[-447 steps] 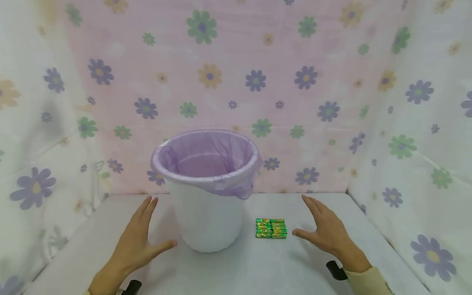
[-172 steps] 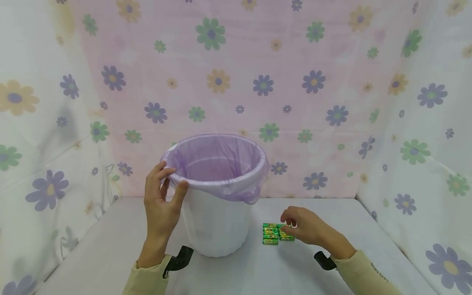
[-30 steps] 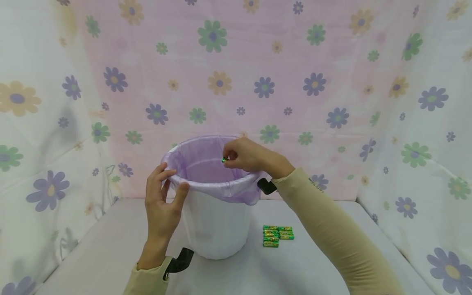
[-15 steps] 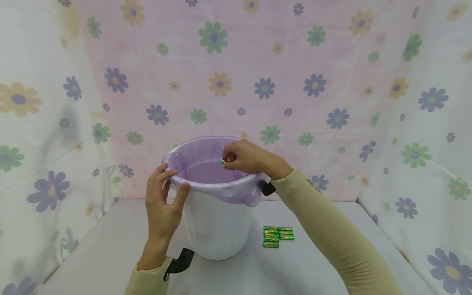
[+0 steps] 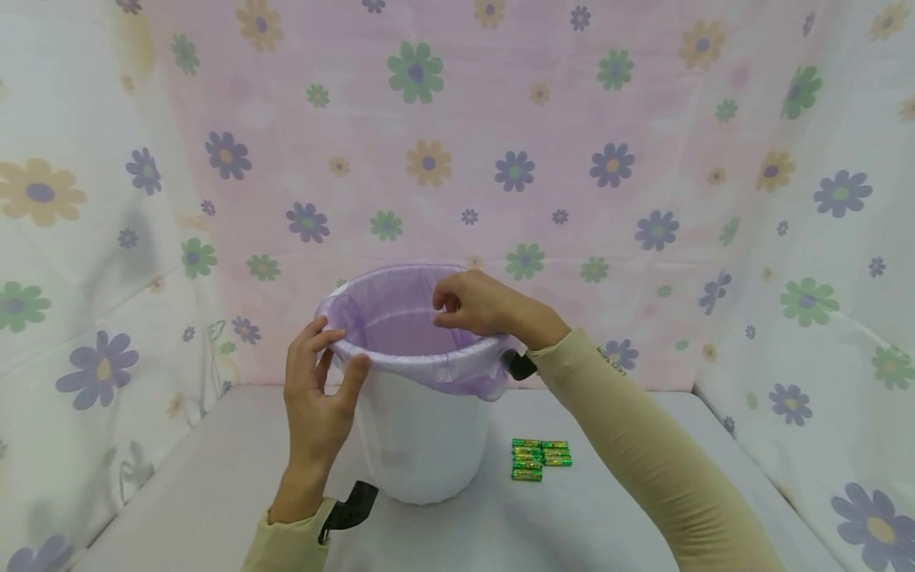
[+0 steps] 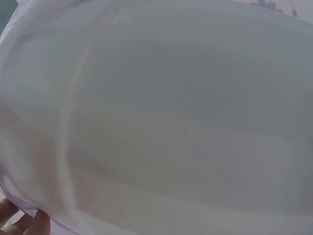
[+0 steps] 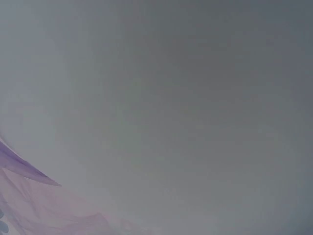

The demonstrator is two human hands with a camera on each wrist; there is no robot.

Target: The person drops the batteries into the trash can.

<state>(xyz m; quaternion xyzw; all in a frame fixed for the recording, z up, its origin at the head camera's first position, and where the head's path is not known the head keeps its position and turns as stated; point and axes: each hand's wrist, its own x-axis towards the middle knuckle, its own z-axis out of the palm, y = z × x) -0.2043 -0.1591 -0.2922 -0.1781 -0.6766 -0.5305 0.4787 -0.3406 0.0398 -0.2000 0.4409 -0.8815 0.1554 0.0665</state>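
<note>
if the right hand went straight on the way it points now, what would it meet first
The right hand would probably first meet the purple liner on the left inner side of the white bin, though depth here is unclear.

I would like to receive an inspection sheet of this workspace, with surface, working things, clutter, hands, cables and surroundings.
Surface: smooth white tabletop.
Bin: white round plastic bin stands on the tabletop.
Liner: thin translucent purple plastic liner, folded over the bin's rim.
Batteries: small green-and-gold cylindrical batteries lie in two columns, right of the bin.
Clutter: nothing seen.
Left hand: grips the lined rim at its left side.
Right hand: fingers curled over the bin's opening; no battery visible in it.
Cables: nothing seen.
Surroundings: pink flower-printed cloth backdrop behind; white flower-printed cloth at both sides.
</note>
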